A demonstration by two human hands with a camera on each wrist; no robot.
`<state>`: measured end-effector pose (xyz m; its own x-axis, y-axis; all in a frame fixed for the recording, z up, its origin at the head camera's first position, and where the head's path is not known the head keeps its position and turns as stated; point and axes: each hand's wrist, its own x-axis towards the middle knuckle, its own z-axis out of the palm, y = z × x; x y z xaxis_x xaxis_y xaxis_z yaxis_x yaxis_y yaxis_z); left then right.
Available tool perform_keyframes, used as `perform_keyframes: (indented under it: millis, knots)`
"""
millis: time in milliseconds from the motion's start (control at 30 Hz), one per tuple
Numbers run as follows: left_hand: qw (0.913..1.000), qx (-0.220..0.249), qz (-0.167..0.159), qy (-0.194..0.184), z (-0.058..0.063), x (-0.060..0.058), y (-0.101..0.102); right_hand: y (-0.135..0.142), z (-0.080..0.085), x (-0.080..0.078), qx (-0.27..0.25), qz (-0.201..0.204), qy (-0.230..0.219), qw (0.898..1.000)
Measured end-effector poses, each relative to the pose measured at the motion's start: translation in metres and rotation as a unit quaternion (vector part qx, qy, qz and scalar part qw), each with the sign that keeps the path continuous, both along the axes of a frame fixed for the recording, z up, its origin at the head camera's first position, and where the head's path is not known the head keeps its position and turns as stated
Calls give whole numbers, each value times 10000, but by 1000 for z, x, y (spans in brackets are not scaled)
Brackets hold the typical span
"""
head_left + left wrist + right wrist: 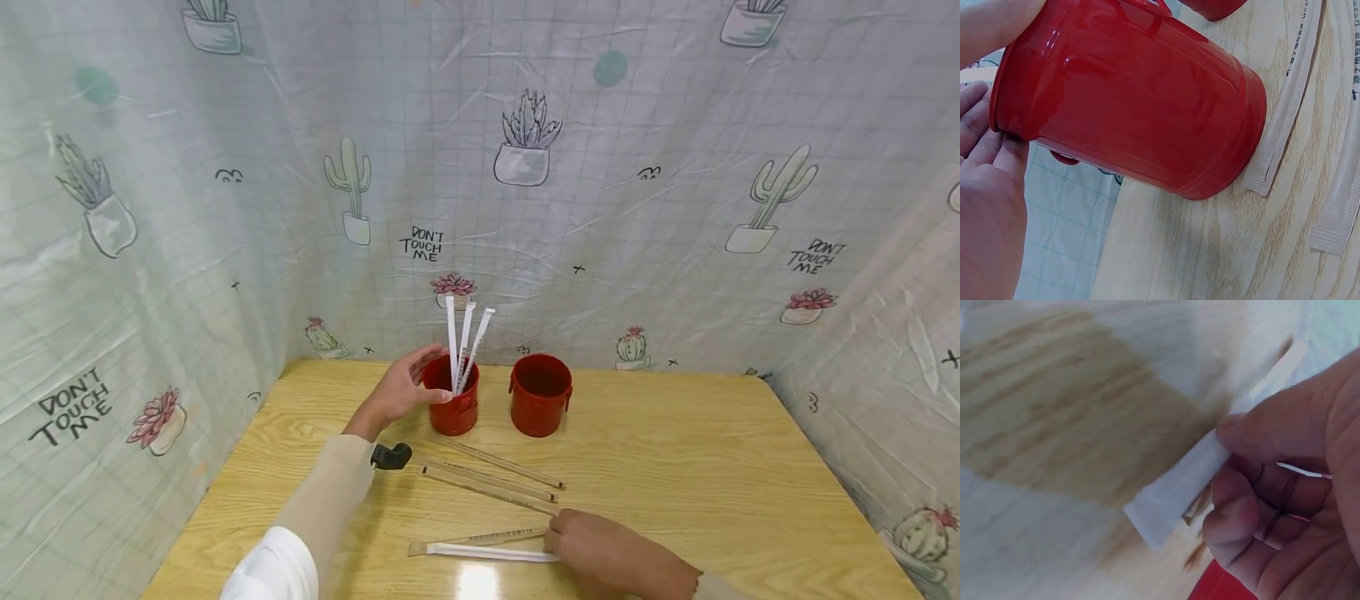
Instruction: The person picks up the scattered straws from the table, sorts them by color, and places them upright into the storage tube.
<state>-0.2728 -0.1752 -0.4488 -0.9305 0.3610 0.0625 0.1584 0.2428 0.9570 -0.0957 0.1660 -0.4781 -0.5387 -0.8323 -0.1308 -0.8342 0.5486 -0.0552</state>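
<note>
My left hand (401,392) holds the left small red bucket (454,419) near its rim, thumb at the front and fingers around the far side. Several slim white paper-wrapped straws (452,333) stand in that bucket, leaning apart at the top. Low in the head view, my right hand (611,552) pinches one end of a white paper-wrapped straw (483,551) lying along the table. The right wrist view has the same straw (1175,494) between thumb and fingertips. Beside it lies a brown paper-wrapped straw (506,535), its right end hidden by the hand.
A second red bucket (541,410) with side handles stands to the right of the first. Several brown paper-wrapped straws (480,487) lie slantwise on the wooden table (712,467) before the buckets. A cactus-printed curtain (600,225) hangs behind and at both sides.
</note>
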Motion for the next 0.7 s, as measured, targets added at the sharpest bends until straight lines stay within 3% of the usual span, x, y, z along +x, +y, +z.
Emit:
perform_keyframes:
  millis: [133, 267, 333, 500, 567, 700]
  knots:
    - [10000, 0, -17, 40, -1, 0, 0, 4, 10, -6, -637, -189, -720, 9952]
    - [10000, -34, 1, 54, 0, 1, 0, 7, 17, -16, -1680, -418, -1374, 9753]
    - [10000, -54, 22, 40, -1, 1, 0, 7, 19, -20, -2181, -514, -1667, 9602]
    - [9999, -71, 46, 56, -1, 0, 1, 3, 22, -33, -3204, -946, -2466, 9097]
    - [9999, -92, 57, 80, -1, 0, 1, 0, 23, -39, -3517, -1113, -2629, 8915]
    - [9998, -150, 92, 81, -3, -1, 1, -9, 29, -53, -4049, -1245, -2696, 8648]
